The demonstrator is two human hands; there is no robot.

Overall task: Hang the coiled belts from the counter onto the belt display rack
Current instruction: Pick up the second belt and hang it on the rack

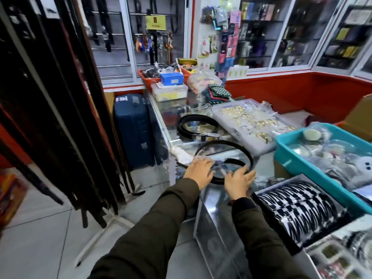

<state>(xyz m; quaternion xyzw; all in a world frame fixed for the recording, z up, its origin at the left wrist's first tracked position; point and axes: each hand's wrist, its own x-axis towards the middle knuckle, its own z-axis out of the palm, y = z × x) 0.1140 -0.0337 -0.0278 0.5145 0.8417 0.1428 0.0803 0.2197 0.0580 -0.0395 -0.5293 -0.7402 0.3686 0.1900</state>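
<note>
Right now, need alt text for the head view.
Both hands, left hand and right hand, reach onto a coiled black belt on a glass counter. A second coiled belt lies farther back; hanging belts fill the left.

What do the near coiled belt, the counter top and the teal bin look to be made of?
Near coiled belt: black, matte, holds a springy loop, so likely leather or a synthetic look-alike; the frame cannot settle which.
Counter top: clear glass, glossy, with goods visible beneath and reflections on it.
Teal bin: moulded plastic, smooth with a slight sheen and a rounded rim.
</note>
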